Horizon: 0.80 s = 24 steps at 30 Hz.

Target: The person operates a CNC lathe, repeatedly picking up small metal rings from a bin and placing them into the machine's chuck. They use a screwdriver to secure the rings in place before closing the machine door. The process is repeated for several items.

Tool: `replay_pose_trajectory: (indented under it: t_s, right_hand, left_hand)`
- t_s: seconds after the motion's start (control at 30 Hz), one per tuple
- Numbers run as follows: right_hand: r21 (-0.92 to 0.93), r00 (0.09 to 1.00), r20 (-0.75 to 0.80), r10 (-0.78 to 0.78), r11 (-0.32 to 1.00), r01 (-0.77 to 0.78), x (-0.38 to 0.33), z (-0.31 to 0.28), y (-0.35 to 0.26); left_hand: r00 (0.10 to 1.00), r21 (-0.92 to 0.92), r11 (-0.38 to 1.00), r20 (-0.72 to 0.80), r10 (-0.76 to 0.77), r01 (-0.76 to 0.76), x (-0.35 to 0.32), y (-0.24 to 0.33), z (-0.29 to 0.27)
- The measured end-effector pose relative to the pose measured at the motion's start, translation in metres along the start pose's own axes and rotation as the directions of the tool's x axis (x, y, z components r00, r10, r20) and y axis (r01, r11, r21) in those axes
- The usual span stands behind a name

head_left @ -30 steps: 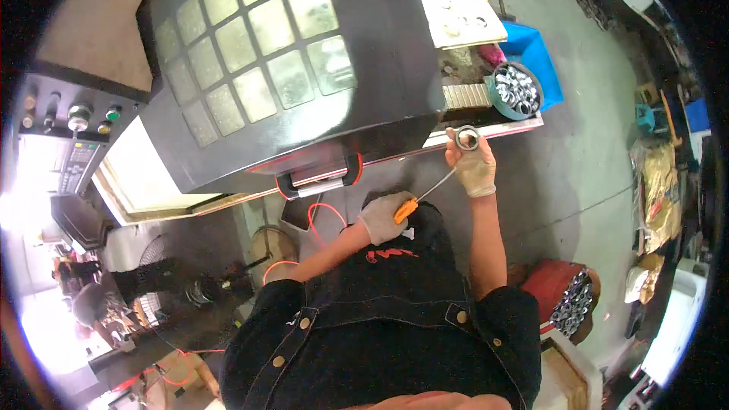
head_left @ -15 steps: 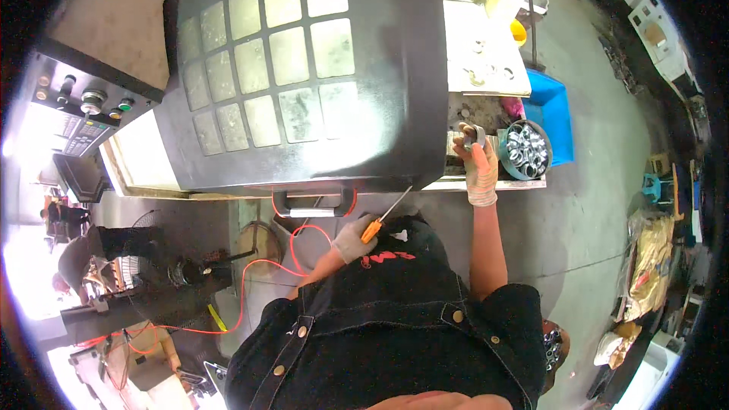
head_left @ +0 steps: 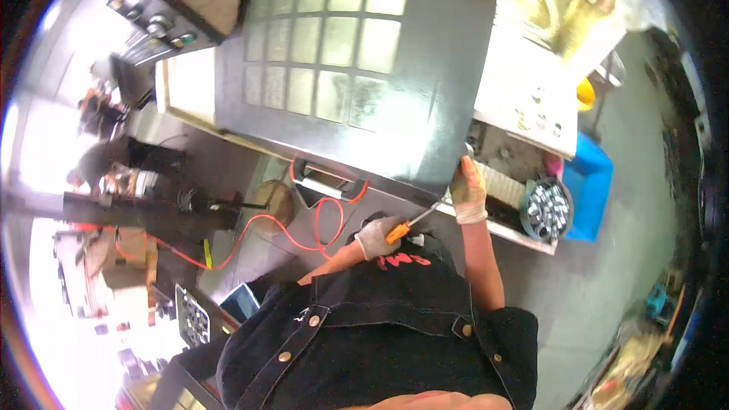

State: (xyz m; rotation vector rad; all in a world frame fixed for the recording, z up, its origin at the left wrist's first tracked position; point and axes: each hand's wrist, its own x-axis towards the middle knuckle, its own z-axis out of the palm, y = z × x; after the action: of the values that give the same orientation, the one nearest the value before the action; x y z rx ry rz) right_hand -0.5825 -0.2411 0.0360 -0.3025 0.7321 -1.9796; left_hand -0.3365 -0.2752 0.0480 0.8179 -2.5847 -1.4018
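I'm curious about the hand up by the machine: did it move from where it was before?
Yes. The right hand has moved away from the round bin of metal parts and toward the big dark machine door, now touching its corner.

a screwdriver (head_left: 410,222) with an orange handle and thin metal shaft lies slanted up to the right, handle gripped low, tip near a small metal part (head_left: 466,153) held at the dark machine door's corner.
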Motion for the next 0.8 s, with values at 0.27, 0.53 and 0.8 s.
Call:
replay_pose_trajectory:
  t_s: [0.27,0.53,0.8]
  right_hand:
    - [-0.133,0.998,0.056,-0.018,0.991,0.025,0.007,0.015,0.060]
    - [-0.026,0.999,0.030,0.040,0.999,-0.040,0.018,0.099,0.097]
    - [-0.157,0.989,0.019,0.149,0.977,-0.144,0.057,0.161,0.183]
  left_hand:
    - [0.996,-0.022,0.999,-0.074,-0.047,0.046,-0.028,-0.011,-0.007]
    - [0.946,-0.174,0.972,-0.255,-0.200,0.158,-0.084,-0.073,-0.042]
    - [0.932,-0.186,0.977,-0.322,-0.164,0.107,-0.104,-0.115,-0.096]
